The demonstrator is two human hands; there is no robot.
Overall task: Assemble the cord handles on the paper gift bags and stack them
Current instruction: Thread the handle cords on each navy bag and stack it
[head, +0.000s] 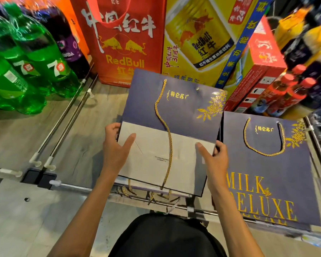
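A flat navy paper gift bag (176,112) with gold print is held over the shelf, its grey folded bottom panel facing me. A gold cord (167,130) runs from its left eyelet down across the bag; the right eyelet (197,88) has no cord in it. My left hand (117,147) grips the bag's left edge, thumb on the grey panel. My right hand (214,158) grips the right edge the same way. To the right lies a stack of bags (267,175) marked MILK DELUXE, the top one with a gold cord handle (263,143) fitted. Loose gold cords (130,190) hang below the held bag.
Green soda bottles (26,58) stand at the left on the wooden shelf (54,123). Red and yellow drink cartons (130,39) stand behind the bag, bottled drinks (293,89) at the right. Metal shelf rails (67,115) run along the left and front.
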